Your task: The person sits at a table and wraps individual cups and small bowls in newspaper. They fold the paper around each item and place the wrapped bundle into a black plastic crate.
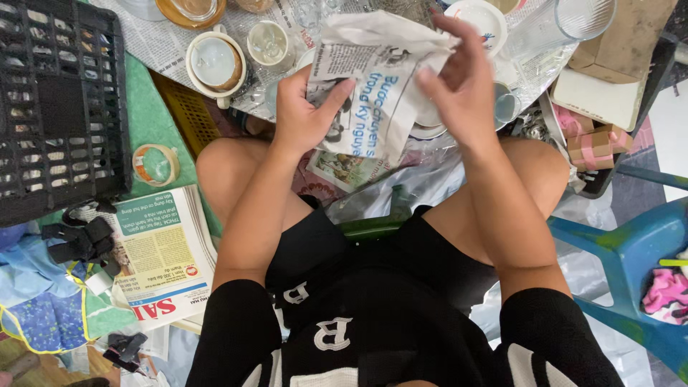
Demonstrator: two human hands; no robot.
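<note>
You hold a crumpled newspaper bundle point(373, 86) above your knees. Your left hand point(304, 115) clamps its lower edge, thumb on top; your right hand point(462, 86) pinches its upper corner, fingers curled.

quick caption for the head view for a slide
Seated person's left hand and right hand hold a newspaper-wrapped bundle above cups and a glass.

Floor: spread newspaper sheets point(154, 43) at the top, a green mat point(154, 118) at left.
On the sheets: a cream ceramic cup point(215, 64), a clear drinking glass point(566, 21) lying on its side.
On the mat: a black plastic crate point(61, 107), a roll of clear tape point(155, 164).
Beside the mat: a stack of folded newspapers point(168, 258).
</note>
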